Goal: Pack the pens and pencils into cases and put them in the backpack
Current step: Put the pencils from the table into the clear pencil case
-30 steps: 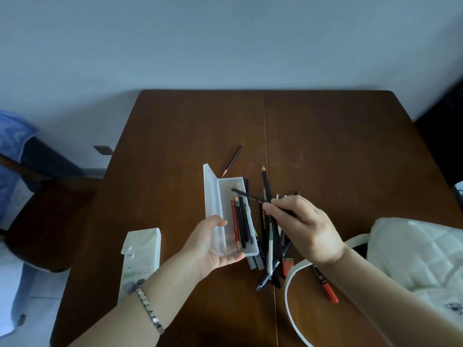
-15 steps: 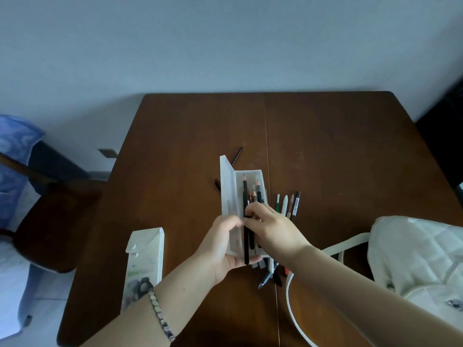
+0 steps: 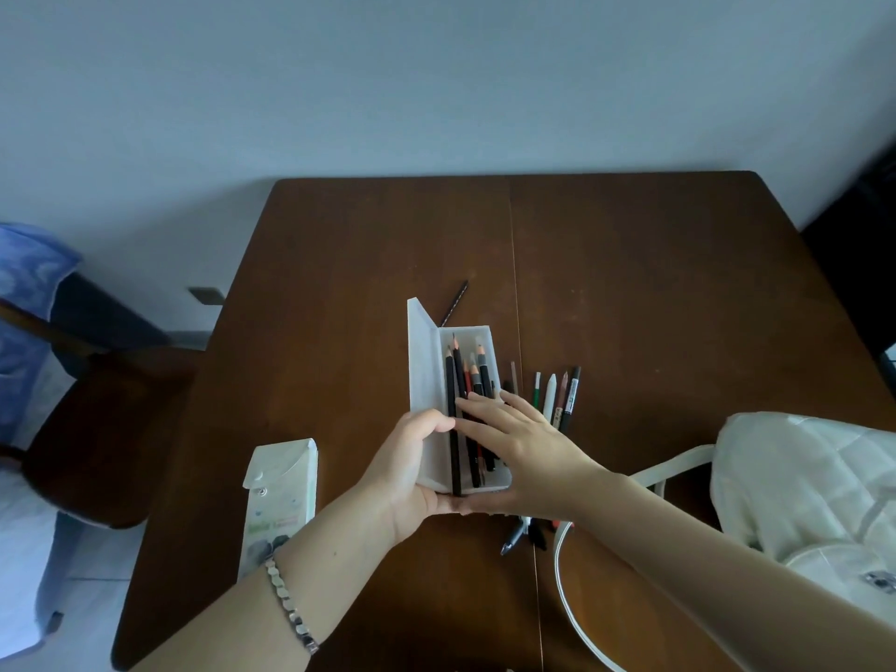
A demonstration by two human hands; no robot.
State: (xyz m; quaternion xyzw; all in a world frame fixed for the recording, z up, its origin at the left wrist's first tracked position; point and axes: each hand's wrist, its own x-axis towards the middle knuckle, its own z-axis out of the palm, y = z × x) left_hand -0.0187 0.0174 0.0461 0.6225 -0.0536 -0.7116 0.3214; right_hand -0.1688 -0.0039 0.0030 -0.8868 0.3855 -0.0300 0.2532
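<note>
A translucent white pencil case (image 3: 426,380) lies with its lid raised on the brown table (image 3: 630,283). Several dark and red pencils (image 3: 458,380) lie inside it. My left hand (image 3: 412,468) grips the case's near end from the left. My right hand (image 3: 519,443) lies flat, fingers spread, on the pencils in the case. Several loose pens and pencils (image 3: 557,395) lie just right of the case, and pen tips (image 3: 521,535) show below my right hand. One dark pencil (image 3: 456,300) rests behind the case. A white quilted backpack (image 3: 814,482) sits at the right edge.
A second, white printed case (image 3: 281,502) with a snap flap lies at the table's left front. The backpack's white strap (image 3: 577,599) loops across the near table. A dark wooden chair (image 3: 97,429) stands left of the table, with blue fabric beyond it.
My right hand carried a dark pencil into the case, let go of it, and now rests flat on the pencils. The case has shifted right over the loose pile.
</note>
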